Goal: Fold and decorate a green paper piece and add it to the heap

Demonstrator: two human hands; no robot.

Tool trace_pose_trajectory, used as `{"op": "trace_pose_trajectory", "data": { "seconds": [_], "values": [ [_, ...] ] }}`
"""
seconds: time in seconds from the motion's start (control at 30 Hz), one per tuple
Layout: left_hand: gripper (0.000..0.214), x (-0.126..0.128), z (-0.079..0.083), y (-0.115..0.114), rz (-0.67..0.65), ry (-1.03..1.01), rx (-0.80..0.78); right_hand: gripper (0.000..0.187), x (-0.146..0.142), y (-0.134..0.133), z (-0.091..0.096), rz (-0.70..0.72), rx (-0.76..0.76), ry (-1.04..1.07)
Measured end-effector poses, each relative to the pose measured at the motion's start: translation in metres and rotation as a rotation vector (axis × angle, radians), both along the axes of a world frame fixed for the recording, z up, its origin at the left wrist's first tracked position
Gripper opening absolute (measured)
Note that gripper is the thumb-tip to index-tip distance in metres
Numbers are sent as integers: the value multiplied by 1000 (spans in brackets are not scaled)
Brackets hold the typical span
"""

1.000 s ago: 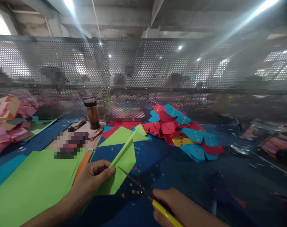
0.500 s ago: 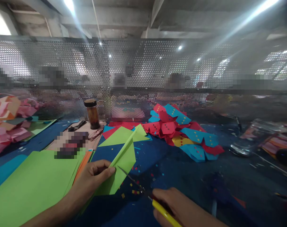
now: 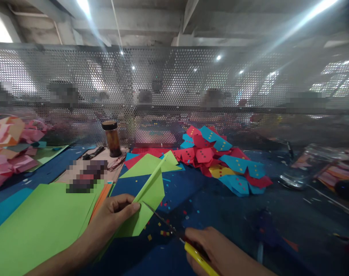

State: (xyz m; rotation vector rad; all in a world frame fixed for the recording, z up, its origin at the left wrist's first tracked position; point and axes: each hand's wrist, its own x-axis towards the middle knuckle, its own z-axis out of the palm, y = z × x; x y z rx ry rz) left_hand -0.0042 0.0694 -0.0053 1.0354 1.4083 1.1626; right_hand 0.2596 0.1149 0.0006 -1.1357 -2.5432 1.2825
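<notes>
Two forearms (image 3: pixel 72 251) angle inward, left hand (image 3: pixel 119 211) pinching paper (image 3: pixel 154 196), right hand (image 3: pixel 205 243) holding scissors (image 3: pixel 194 253).

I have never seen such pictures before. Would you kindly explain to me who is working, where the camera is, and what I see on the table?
There is no machine: these are a person's two bare hands. The camera is worn on the person's head, so you look forward and down, as the person does.

The left hand holds folded green paper. The right hand holds yellow-handled scissors, whose blades meet that paper near the left thumb.

On the dark blue table, flat green sheets lie at the left, and a jar with a dark lid stands behind them. Beyond the hands is a pile of red, blue and yellow paper shapes. A perforated screen stands at the back.
</notes>
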Motion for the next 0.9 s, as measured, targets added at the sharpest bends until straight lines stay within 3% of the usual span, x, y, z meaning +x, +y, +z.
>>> {"op": "trace_pose_trajectory", "data": {
  "seconds": [0.4,0.9],
  "values": [
    [37,-1,-2,3,10,-17,-30,8,-3,0,7,-23,24,-122],
    [39,-1,-2,1,8,-58,-63,10,4,-6,25,23,201,-102]
  ]
}}
